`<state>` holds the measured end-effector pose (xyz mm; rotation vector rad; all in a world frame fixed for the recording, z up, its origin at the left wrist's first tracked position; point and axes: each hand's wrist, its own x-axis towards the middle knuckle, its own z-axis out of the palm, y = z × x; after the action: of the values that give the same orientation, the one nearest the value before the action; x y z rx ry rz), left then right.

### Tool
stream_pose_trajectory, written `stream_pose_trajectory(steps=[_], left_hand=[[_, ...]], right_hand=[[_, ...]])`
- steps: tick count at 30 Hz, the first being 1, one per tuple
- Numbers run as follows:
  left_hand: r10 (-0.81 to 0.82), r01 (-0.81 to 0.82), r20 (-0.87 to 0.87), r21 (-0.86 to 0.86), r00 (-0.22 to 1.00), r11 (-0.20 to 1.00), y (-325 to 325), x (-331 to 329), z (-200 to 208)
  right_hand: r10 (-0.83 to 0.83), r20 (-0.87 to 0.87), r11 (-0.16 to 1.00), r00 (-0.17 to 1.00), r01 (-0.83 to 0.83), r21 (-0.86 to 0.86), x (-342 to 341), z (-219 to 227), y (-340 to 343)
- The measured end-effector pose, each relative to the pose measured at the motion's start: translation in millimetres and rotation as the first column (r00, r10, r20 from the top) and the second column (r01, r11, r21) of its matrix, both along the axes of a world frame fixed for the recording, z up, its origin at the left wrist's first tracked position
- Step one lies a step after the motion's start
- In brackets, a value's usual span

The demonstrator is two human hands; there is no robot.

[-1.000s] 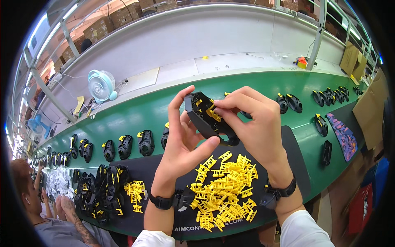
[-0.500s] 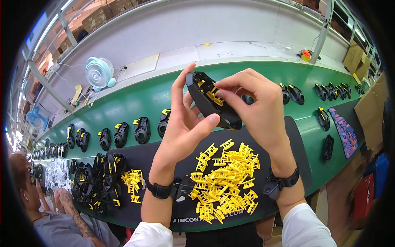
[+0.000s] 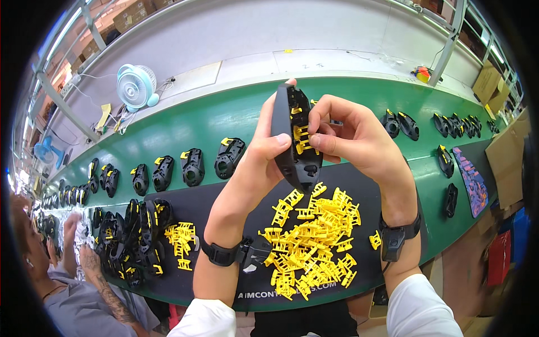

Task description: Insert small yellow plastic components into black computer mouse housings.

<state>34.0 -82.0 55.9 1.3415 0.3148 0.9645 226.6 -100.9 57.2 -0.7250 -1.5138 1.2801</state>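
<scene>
At frame centre, the left hand (image 3: 260,159) grips the black shell (image 3: 282,115), now tipped more upright, seemingly easing access for the right hand (image 3: 359,133) pinching the yellow clip (image 3: 301,140).

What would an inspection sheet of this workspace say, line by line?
Surface: glossy green tabletop with a flat black mat on it.
Job's things: hollow black plastic shell, held up; yellow ladder-shaped plastic part inside it; loose pile of yellow plastic pieces on the mat.
Clutter: one stray yellow plastic piece apart from the pile; jumbled heap of black plastic shells at left.
Hands: left hand grips the shell; right hand pinches at the yellow part.
Cables: thin cords beside a round pale-blue fan.
Surroundings: grey-shirted co-worker at left; brown cardboard boxes behind.
</scene>
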Motion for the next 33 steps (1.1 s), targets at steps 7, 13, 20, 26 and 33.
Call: stream_pose_trajectory(steps=[7, 13, 20, 26, 33], left_hand=[[-0.017, 0.016, -0.007, -0.085, 1.000, 0.996, 7.3, -7.7, -4.3], [-0.032, 0.053, 0.101, -0.207, 0.994, 0.977, 19.4, -12.0, -12.9], [-0.207, 0.307, 0.263, -0.431, 0.942, 0.849, 47.8, -29.6, -26.4], [-0.367, 0.489, 0.330, -0.472, 0.869, 0.734, 66.0, -37.2, -51.6], [-0.148, 0.267, 0.232, -0.654, 0.961, 0.708, 71.0, -30.4, -59.7]], right_hand=[[0.030, -0.059, 0.998, 0.998, -0.033, -0.049, -4.3, -10.7, 7.4], [-0.192, 0.129, 0.963, 0.973, 0.162, 0.214, -12.6, -19.2, 13.4], [-0.553, 0.260, 0.521, 0.792, 0.086, 0.849, -20.8, -18.1, 13.8], [-0.564, 0.398, 0.569, 0.724, -0.008, 0.822, -29.9, -31.2, 18.4], [-0.500, 0.401, 0.648, 0.768, 0.024, 0.761, -33.8, -44.4, 25.6]])
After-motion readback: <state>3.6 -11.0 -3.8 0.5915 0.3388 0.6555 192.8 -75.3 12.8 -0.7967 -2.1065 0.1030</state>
